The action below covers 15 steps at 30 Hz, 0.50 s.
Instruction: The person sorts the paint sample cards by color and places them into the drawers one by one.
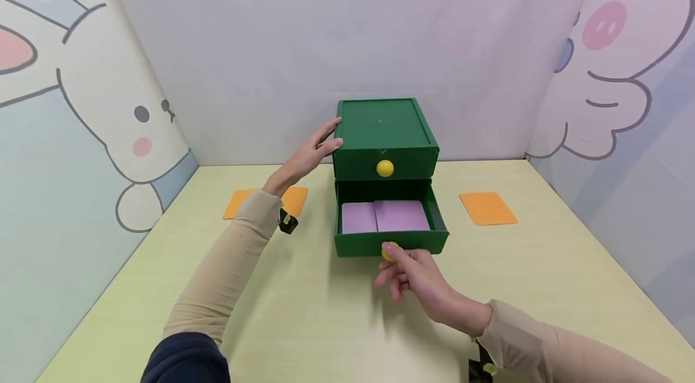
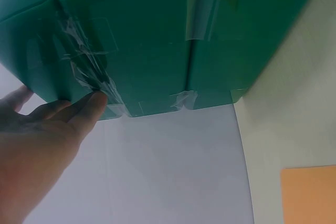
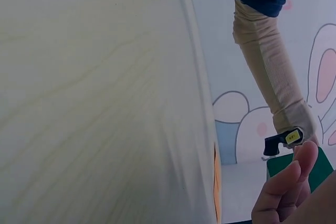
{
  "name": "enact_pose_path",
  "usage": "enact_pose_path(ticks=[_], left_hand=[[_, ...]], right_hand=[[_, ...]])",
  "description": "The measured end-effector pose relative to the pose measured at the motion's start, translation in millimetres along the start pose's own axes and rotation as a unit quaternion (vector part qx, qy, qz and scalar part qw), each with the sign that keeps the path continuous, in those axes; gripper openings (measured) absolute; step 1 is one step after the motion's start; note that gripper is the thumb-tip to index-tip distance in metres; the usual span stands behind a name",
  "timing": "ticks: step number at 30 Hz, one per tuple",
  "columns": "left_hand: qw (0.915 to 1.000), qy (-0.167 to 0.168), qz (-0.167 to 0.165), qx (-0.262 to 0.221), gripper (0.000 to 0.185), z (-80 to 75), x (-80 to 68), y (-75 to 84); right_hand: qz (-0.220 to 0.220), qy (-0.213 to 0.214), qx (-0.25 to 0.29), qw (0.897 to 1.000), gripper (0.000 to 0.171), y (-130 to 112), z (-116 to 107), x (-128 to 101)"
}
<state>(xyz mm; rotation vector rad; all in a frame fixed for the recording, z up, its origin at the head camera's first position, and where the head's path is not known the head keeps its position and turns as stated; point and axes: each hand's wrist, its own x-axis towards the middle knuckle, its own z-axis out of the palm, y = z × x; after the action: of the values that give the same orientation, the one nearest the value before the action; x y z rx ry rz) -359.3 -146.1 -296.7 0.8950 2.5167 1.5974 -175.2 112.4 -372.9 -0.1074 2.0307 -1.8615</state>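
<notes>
A green two-drawer cabinet (image 1: 383, 129) stands in the middle of the table. Its upper drawer is closed and has a yellow knob (image 1: 385, 167). The lower drawer (image 1: 391, 242) is pulled out and two purple cards (image 1: 385, 216) lie flat inside. My right hand (image 1: 396, 253) pinches the lower drawer's yellow knob (image 1: 385, 255), which is partly hidden by the fingers. My left hand (image 1: 330, 137) presses with straight fingers on the cabinet's upper left side. In the left wrist view the left hand (image 2: 50, 135) touches the taped green wall (image 2: 157, 40).
Orange cards lie flat on the pale table, one (image 1: 487, 208) to the right of the cabinet and one (image 1: 267, 201) to the left, partly under my left forearm. Walls with cartoon animals close in the table on three sides.
</notes>
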Motion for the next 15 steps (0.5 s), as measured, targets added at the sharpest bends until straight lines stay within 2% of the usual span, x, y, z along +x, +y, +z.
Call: enact_pose_path(ticks=[10,15], left_hand=[[0.9999,-0.010,-0.008,-0.004,0.061,-0.6,1.6,0.9],[0.9998,-0.017,-0.013,-0.002,0.063,-0.6,-5.2,18.2]], right_hand=[[-0.007,0.011,-0.001,1.000,0.059,-4,-5,16],[-0.011,0.013,-0.001,1.000,0.059,-5,-7,25]])
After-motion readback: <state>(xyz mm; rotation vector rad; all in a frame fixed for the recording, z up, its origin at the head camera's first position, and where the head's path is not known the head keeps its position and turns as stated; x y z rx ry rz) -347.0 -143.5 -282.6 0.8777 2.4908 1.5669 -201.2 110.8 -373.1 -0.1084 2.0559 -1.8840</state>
